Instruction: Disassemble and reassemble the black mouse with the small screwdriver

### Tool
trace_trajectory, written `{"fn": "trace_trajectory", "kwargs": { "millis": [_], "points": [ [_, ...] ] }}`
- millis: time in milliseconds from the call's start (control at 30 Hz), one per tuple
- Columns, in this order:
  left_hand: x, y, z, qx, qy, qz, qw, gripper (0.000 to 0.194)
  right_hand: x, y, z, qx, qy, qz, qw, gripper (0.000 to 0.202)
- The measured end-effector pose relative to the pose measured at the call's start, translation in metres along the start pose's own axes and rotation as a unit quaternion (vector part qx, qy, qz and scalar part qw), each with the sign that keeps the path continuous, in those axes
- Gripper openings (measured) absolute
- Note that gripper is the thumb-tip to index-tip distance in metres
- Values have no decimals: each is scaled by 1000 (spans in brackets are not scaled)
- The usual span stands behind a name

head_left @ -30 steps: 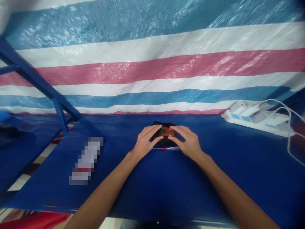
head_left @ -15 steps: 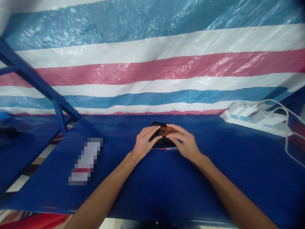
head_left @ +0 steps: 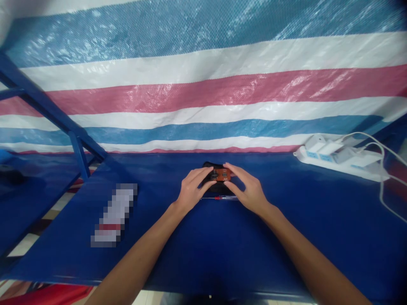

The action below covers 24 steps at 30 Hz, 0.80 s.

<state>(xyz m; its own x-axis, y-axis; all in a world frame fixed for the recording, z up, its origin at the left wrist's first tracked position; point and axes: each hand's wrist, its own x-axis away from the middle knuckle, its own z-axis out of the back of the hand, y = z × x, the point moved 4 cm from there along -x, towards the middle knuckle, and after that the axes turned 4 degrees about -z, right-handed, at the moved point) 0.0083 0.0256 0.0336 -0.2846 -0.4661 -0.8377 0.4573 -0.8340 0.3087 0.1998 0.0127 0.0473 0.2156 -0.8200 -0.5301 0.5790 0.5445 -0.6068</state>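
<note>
An orange-brown circuit board [head_left: 224, 174] with dark parts on it is between my two hands, over a black object [head_left: 217, 187] on the blue table. My left hand [head_left: 193, 186] grips the board's left end between thumb and fingers. At the right end, my right hand [head_left: 247, 186] holds the board with its thumb below and its fingertips above. A thin screwdriver with a red part [head_left: 218, 198] and a clear handle lies just nearer than the black object, partly behind my right hand.
A white power strip [head_left: 343, 163] with plugs and cables lies at the right back. A blurred-out pale item [head_left: 114, 214] is on the table's left. A blue metal frame [head_left: 51, 103] slants across the left, before a striped sheet [head_left: 203, 93].
My right hand's thumb and fingers have spread further apart at the board's right end, showing more of the board. My left hand has barely moved.
</note>
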Motion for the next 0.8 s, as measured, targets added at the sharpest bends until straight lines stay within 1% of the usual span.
{"fn": "trace_trajectory", "kwargs": {
  "millis": [100, 167, 267, 367, 500, 567, 667, 733, 800],
  "points": [
    [0, -1, 0, -5, 1, 3, 1000, 39, -1, 0, 2, -11, 7, -33, 999, 52],
    [0, -1, 1, -6, 2, 3, 1000, 38, -1, 2, 4, -16, 26, -41, 999, 49],
    [0, 0, 1, -8, 2, 4, 1000, 38, -2, 5, 5, -17, 36, -28, 999, 50],
    [-1, 0, 1, -9, 1, 7, 1000, 38, -2, 7, 2, 0, 16, -2, 1000, 54],
    [-1, 1, 1, -2, 1, 3, 1000, 39, 0, 7, 0, 26, 29, 36, 999, 39],
    [-1, 1, 2, 1, -1, 7, 1000, 40, 0, 6, 0, 25, 43, 42, 998, 35],
    [-1, -1, 2, 9, -9, 27, 1000, 39, -1, 3, 1, 11, 45, 43, 998, 32],
    [0, -2, 1, 24, -13, 40, 999, 39, -2, 1, 2, -6, 42, 31, 999, 25],
    [1, -2, 0, 46, -10, 48, 998, 33, -3, 0, 3, -23, 45, -7, 999, 19]
  ]
}}
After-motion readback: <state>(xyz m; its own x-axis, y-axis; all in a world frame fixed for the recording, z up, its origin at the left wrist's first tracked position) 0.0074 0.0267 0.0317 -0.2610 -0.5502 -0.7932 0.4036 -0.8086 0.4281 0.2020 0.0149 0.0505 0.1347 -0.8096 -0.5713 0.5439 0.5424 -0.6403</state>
